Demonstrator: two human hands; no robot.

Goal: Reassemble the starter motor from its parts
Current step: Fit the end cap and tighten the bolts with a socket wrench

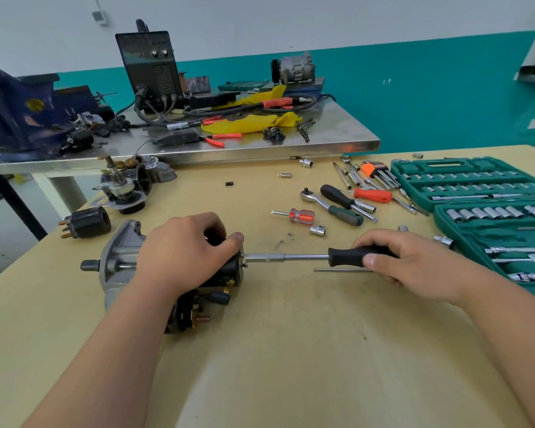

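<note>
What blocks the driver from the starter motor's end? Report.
Nothing visible. The driver in the right hand reaches the end of the starter motor, gripped by the left hand; a thin rod lies beside its shaft.

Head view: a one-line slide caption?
Left hand steadies the starter motor while the right hand holds a nut driver against its end.

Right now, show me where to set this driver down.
Free: bare tabletop between left forearm and right forearm, nearer than the starter motor and nut driver. Crowded: loose tools and socket case at right.
</note>
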